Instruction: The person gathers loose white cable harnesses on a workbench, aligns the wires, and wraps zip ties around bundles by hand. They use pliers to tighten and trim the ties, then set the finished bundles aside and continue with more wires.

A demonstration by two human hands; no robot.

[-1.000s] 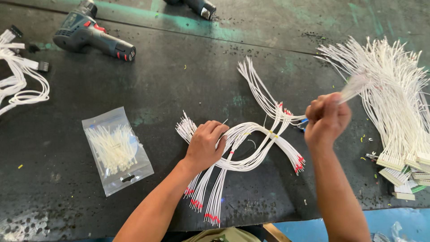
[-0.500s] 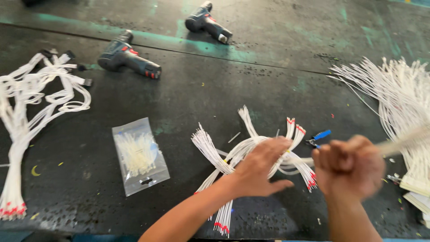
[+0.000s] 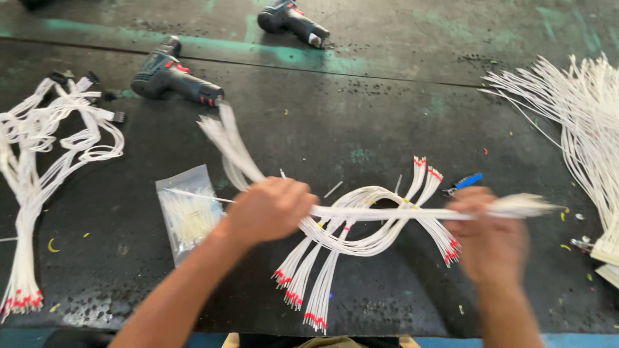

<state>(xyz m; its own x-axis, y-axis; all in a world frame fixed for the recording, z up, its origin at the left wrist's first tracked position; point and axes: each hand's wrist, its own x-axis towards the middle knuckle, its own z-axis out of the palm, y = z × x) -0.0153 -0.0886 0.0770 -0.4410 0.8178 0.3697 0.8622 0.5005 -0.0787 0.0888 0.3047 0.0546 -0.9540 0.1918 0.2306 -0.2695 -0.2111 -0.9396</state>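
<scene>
Two hands are up over the dark tabletop (image 3: 361,129), and between them I see a bundle of white wires (image 3: 400,212) stretched level from one fist to the other. My left hand (image 3: 271,209) is closed around the bundle near its middle; past that fist the loose wire ends (image 3: 225,138) fan up and away towards the far left. My right hand (image 3: 487,235) is blurred, but it looks clenched on the other stretch of the same bundle, whose frayed end (image 3: 529,205) sticks out to the right.

Under the held bundle lies a looped harness of white wires with red tips (image 3: 361,248), flat on the tabletop, its ends splayed towards the near edge and towards the right. Just left of my left hand sits a clear bag of white cable ties (image 3: 184,209). A small blue-handled tool (image 3: 465,182) lies just beyond my right hand. At the far left another wire harness (image 3: 39,167) trails down the tabletop. A large sheaf of white wires (image 3: 587,122) covers the right edge. Two cordless drills rest at the far side: one (image 3: 173,80) near the left, one (image 3: 293,22) further back.
</scene>
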